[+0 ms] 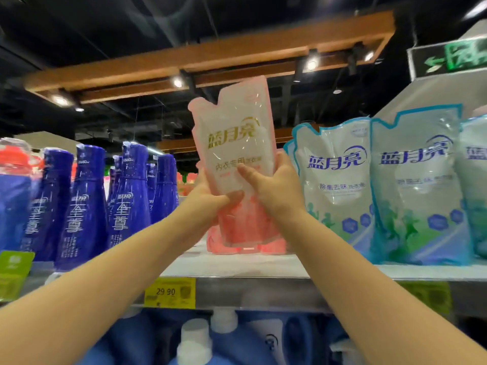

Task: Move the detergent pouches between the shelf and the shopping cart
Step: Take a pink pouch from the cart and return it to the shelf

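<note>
Up at the shelf [237, 267], left hand [208, 204] and right hand [271, 188] both grip the pink pouch [234, 143] upright. This looks like the shelf-side step, and next it needs steady, level handling.

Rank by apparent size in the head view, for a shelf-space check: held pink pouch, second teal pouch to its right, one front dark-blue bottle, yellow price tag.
1. pink pouch and teal pouch: they look alike, so unranked
2. dark-blue bottle
3. yellow price tag
</note>
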{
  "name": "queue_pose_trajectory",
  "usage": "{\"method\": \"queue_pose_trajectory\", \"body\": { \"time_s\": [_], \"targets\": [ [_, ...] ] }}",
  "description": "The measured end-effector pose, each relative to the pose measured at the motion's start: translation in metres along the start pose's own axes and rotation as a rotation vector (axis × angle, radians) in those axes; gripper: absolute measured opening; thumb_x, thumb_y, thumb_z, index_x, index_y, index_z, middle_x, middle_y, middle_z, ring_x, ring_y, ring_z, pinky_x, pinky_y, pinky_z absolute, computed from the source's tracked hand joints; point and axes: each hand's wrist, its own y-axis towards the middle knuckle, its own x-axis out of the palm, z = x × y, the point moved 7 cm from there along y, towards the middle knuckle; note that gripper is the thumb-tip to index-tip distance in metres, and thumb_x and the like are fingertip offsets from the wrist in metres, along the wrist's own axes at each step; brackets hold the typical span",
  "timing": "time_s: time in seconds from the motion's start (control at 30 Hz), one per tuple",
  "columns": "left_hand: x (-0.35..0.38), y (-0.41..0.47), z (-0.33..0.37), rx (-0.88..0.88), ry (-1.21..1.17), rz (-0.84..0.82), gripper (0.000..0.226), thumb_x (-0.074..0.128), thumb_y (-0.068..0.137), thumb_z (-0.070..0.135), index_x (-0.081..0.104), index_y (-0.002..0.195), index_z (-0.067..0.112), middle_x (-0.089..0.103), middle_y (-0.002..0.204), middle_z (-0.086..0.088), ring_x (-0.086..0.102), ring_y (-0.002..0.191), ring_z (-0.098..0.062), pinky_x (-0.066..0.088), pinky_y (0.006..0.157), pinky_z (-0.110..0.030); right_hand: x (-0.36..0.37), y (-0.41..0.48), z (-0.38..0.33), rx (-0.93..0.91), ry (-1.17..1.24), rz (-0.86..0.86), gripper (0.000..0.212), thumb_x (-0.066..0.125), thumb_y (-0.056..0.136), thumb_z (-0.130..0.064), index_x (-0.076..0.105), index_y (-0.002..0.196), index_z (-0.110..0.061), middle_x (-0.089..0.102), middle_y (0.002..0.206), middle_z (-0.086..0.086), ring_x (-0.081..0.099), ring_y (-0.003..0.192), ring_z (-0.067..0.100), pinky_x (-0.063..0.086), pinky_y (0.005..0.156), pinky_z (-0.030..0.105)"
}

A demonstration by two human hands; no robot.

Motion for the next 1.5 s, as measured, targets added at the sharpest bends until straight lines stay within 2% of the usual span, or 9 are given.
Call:
{"method": "queue_pose_trajectory", "body": {
  "time_s": [0.13,0.27,0.4,0.53,0.67,0.83,1.2,1.33,1.5],
  "targets": [
    [0.013,0.012,-0.026,-0.088,0.065,-0.06,0.062,0.066,0.082,0.009,0.031,0.129,0.028,0.061,0.112,-0.002,0.064,0.093,-0.018,0.057,0.067,-0.032,-0.011,-0.001,0.027,0.086,-0.098,0.022,0.038,0.074,0.078,-0.027,0.047,0.104,-0.018,0.061,0.093,-0.006,0.062,0.09,0.015,0.052,0.075,0.024],
    [0.024,0.017,-0.052,-0.152,0.122,-0.1,0.072,0.07,0.08,0.011,0.027,0.135,0.027,0.062,0.114,-0.006,0.066,0.087,-0.019,0.056,0.073,-0.04,-0.022,-0.007,0.05,0.246,-0.268,-0.005,0.064,0.07,0.08,-0.037,0.04,0.127,-0.007,0.055,0.125,0.006,0.055,0.115,0.026,0.045,0.097,0.036],
    [0.027,0.019,-0.057,-0.157,0.234,-0.122,0.077,0.073,0.077,0.022,0.022,0.134,0.029,0.059,0.116,-0.004,0.064,0.097,-0.023,0.055,0.081,-0.047,-0.028,-0.012,0.056,0.342,-0.44,-0.089,0.078,0.066,0.081,-0.046,0.029,0.135,-0.003,0.047,0.135,0.01,0.05,0.118,0.026,0.043,0.095,0.036],
    [0.02,0.009,-0.054,-0.208,0.34,-0.185,0.095,0.076,0.071,0.03,0.01,0.139,0.038,0.059,0.114,0.002,0.063,0.092,-0.016,0.058,0.067,-0.039,-0.029,-0.025,0.043,0.306,-0.653,-0.202,0.089,0.074,0.073,-0.045,0.022,0.136,-0.009,0.053,0.129,0.006,0.056,0.108,0.023,0.048,0.09,0.036],
    [0.014,0.0,-0.053,-0.192,0.458,-0.194,0.108,0.078,0.071,0.015,0.001,0.144,0.037,0.051,0.087,0.014,0.061,0.075,-0.009,0.054,0.05,-0.025,-0.023,-0.049,0.026,0.116,-0.973,-0.296,0.113,0.071,0.075,-0.046,-0.015,0.147,-0.026,0.042,0.137,0.01,0.051,0.117,0.03,0.044,0.097,0.039],
    [0.022,0.008,-0.055,-0.21,0.503,-0.21,0.119,0.076,0.073,0.012,-0.017,0.141,0.04,0.05,0.086,0.01,0.065,0.071,-0.013,0.056,0.051,-0.026,-0.017,-0.047,0.032,0.123,-1.148,-0.393,0.108,0.063,0.082,-0.049,-0.021,0.145,-0.025,0.037,0.135,0.015,0.05,0.115,0.032,0.044,0.093,0.041],
    [0.035,0.033,-0.075,-0.267,0.479,-0.207,0.115,0.072,0.076,0.004,-0.018,0.144,0.028,0.056,0.085,0.001,0.058,0.063,-0.009,0.045,0.034,-0.015,-0.012,-0.016,0.08,0.24,-1.258,-0.48,0.106,0.061,0.086,-0.032,-0.029,0.142,-0.02,0.052,0.123,0.014,0.059,0.097,0.029,0.052,0.084,0.042],
    [0.04,0.041,-0.084,-0.283,0.485,-0.217,0.115,0.071,0.077,0.006,-0.021,0.143,0.029,0.058,0.103,-0.005,0.06,0.068,-0.012,0.047,0.038,-0.017,-0.012,-0.011,0.09,0.265,-1.289,-0.5,0.105,0.059,0.088,-0.027,-0.032,0.14,-0.018,0.056,0.12,0.013,0.06,0.094,0.027,0.053,0.085,0.042],
    [0.043,0.054,-0.094,-0.283,0.498,-0.228,0.12,0.075,0.074,0.01,-0.02,0.144,0.03,0.055,0.123,-0.01,0.063,0.089,-0.022,0.057,0.076,-0.038,-0.014,-0.007,0.101,0.306,-1.327,-0.489,0.105,0.057,0.09,-0.024,-0.037,0.137,-0.019,0.047,0.134,0.019,0.059,0.102,0.03,0.051,0.09,0.045]
  ]
}}
